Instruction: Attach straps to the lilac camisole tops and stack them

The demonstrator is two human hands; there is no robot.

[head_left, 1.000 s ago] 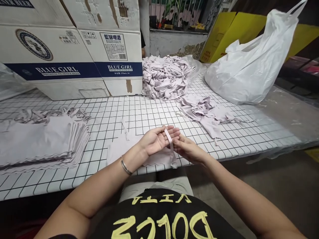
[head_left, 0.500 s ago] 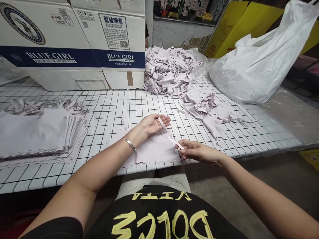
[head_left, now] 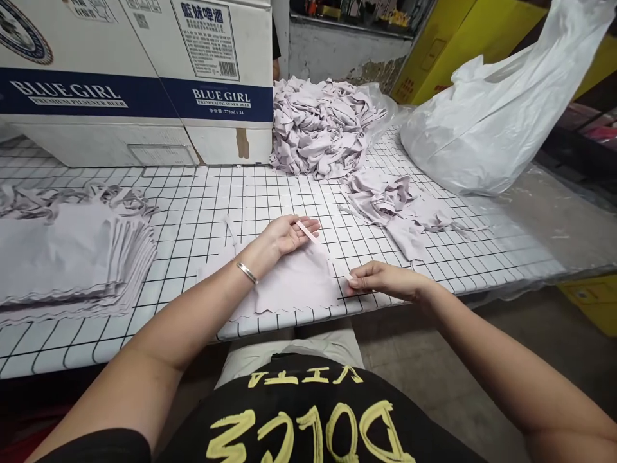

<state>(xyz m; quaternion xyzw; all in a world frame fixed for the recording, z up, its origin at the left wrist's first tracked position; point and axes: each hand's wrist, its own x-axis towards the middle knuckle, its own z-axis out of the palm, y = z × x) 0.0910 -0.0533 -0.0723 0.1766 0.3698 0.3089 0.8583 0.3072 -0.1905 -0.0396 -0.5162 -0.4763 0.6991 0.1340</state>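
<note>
A pale pink garment piece [head_left: 296, 283] with a wavy hem lies flat at the table's near edge. My left hand [head_left: 289, 235] is over its upper part, palm up and fingers stretched out. A thin strap [head_left: 308, 233] of the garment runs across those fingers. To the right, my right hand [head_left: 380, 280] is closed in a pinch on the strap, whose light end shows at the fingertips. Between the hands the strap is blurred. Another strap [head_left: 231, 228] sticks up beyond my left wrist, which wears a silver bangle.
At left lies a stack of similar garments [head_left: 72, 251]. A large beer carton [head_left: 144, 141] stands behind it. Farther back are a heap of crumpled garments [head_left: 322, 128] and a white plastic bag [head_left: 477, 128]. A few loose garments [head_left: 395, 199] lie right of centre on the checked table [head_left: 193, 193].
My right hand has drawn slightly away from the garment, pulling at the strap. My left hand keeps its open pose. The whole view has shifted a little, so things sit farther left and higher.
</note>
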